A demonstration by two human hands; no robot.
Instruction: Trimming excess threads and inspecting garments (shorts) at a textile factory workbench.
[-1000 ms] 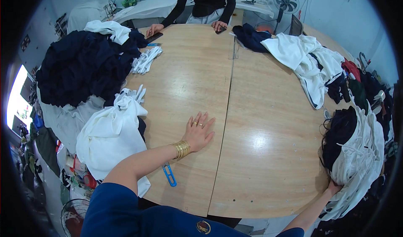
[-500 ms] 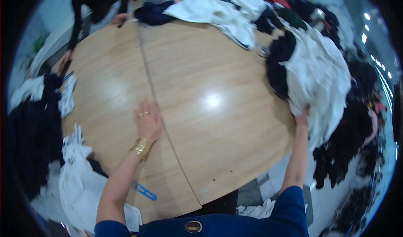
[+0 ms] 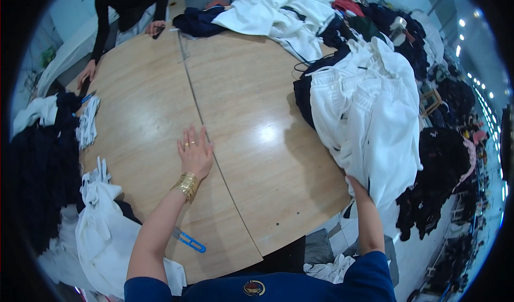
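Observation:
My left hand [image 3: 196, 156] lies flat on the wooden table with its fingers spread, touching only the tabletop. Gold rings and a wide gold bracelet are on it. At the table's right edge my right hand [image 3: 360, 187] grips the lower part of white trousers [image 3: 369, 120]; its fingers are mostly hidden by the cloth. These trousers have gathered elastic waistbands and drawstrings, their waist ends pointing away from me. Dark navy cloth [image 3: 304, 101] shows beneath and to their left. Near my left forearm lies a blue-handled cutting tool [image 3: 191, 241], probably thread snips.
A seam crosses the round-edged table [image 3: 235, 184]. White garments [image 3: 104, 232] and dark clothes [image 3: 40, 168] pile up at the left. More white clothing [image 3: 273, 16] lies at the far edge. A co-worker [image 3: 128, 8] stands far left, hands at the table. Dark garments [image 3: 439, 173] hang at the right.
The white trousers have shifted left over the table with my right hand, and their waistbands now show. My left hand remains flat on the table, its fingers more spread.

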